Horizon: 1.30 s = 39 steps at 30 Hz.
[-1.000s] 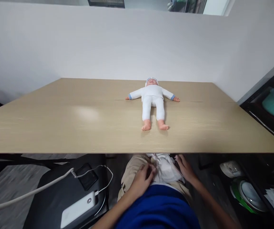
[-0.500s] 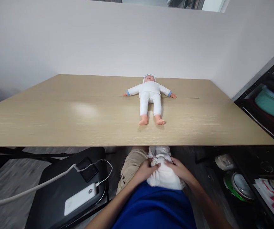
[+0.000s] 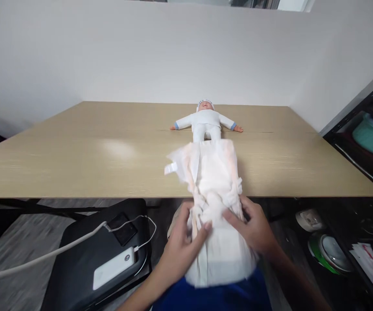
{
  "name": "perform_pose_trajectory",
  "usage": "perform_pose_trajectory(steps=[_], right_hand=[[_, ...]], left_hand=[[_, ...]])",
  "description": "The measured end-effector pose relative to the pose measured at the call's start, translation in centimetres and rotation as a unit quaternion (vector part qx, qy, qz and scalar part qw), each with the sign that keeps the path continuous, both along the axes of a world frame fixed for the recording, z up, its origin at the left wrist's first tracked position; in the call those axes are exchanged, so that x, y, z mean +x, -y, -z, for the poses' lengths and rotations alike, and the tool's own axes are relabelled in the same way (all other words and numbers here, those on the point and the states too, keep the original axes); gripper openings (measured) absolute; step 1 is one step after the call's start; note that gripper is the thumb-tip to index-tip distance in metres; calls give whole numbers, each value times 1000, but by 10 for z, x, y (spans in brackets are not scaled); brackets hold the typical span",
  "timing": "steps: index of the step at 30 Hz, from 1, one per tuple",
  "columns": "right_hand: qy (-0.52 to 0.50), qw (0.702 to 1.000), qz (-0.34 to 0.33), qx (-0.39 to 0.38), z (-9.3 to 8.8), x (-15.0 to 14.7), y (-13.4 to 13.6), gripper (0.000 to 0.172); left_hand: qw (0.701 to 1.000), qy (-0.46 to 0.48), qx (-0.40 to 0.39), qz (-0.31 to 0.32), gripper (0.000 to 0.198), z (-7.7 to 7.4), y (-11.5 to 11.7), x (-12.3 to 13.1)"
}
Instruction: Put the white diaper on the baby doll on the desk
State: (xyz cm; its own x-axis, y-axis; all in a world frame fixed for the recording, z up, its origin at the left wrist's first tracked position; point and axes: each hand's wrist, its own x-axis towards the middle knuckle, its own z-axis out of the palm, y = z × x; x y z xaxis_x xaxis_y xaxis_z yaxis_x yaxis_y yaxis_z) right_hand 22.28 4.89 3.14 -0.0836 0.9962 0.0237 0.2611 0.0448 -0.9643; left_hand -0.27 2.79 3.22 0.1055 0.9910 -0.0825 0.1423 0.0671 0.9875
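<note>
A white diaper (image 3: 215,172), unfolded with its inner side showing, is raised between my hands in front of the table edge. My left hand (image 3: 183,239) grips its left side, thumb on the inner face and fingers behind. On the opposite side my right hand (image 3: 251,222) holds it the same way. One tab of the diaper sticks out at the upper left. Beyond it a baby doll (image 3: 206,121) in white clothes and a cap lies on its back, arms spread. The diaper hides the doll's lower legs and feet.
The wooden table (image 3: 76,151) reaches back to a white wall. At lower left a black chair (image 3: 76,255) bears a white power bank (image 3: 113,268) with a cable and a dark phone-like device (image 3: 123,229). A dark shelf (image 3: 368,168) stands at the right.
The diaper has come up from my lap, opened out toward the doll, and now covers the doll's lower legs from view. Both hands have risen with it. The doll has not moved.
</note>
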Motion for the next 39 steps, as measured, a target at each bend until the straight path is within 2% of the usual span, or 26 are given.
perform_pose_trajectory(steps=[3, 5, 8, 11, 14, 16, 18, 22, 25, 27, 28, 31, 33, 35, 37, 39], right_hand=[[13, 999, 25, 19, 29, -13, -39, 42], [47, 998, 42, 22, 46, -15, -49, 42], [84, 995, 49, 4, 62, -11, -41, 41], [110, 993, 40, -12, 69, -4, -19, 37], [161, 979, 105, 63, 71, 2, -3, 34], [187, 962, 146, 137, 68, 3, -2, 40], [207, 946, 148, 199, 61, 0, -8, 48], [247, 934, 47, 253, 41, -18, -39, 55], [295, 923, -43, 241, 35, -38, -71, 61], [343, 911, -77, 218, 38, -49, -89, 64], [365, 904, -87, 203, 41, -53, -95, 64], [411, 890, -96, 176, 50, -60, -102, 64], [425, 882, -91, 180, 55, -61, -99, 64], [432, 879, -82, 186, 58, -61, -95, 63], [437, 876, -76, 188, 60, -62, -93, 62], [441, 874, -76, 189, 61, -62, -92, 61]], left_hand=[[999, 26, -3, -37, 49, 26, -39, 4], [998, 33, -9, -53, 56, 45, -52, 4], [996, 56, -44, -58, 64, 66, -51, 2], [994, 71, -68, -54, 66, 75, -38, 0], [994, 54, -71, -59, 62, 77, -26, 2], [995, 38, -69, -58, 58, 78, -20, 5], [996, 37, -70, -49, 55, 81, -15, 10], [997, 41, -50, -30, 51, 92, -1, 16], [999, -23, 33, -17, 47, 99, 6, 10], [985, -116, 128, 5, 44, 97, 3, -5], [967, -174, 186, 22, 41, 93, -2, -15], [873, -323, 358, 72, 18, 69, -31, -51], [828, -351, 433, 65, 19, 49, -65, -73], [787, -372, 489, 53, 24, 30, -108, -84], [747, -419, 513, 61, 30, 14, -156, -81], [701, -486, 508, 122, 43, 2, -204, -66]])
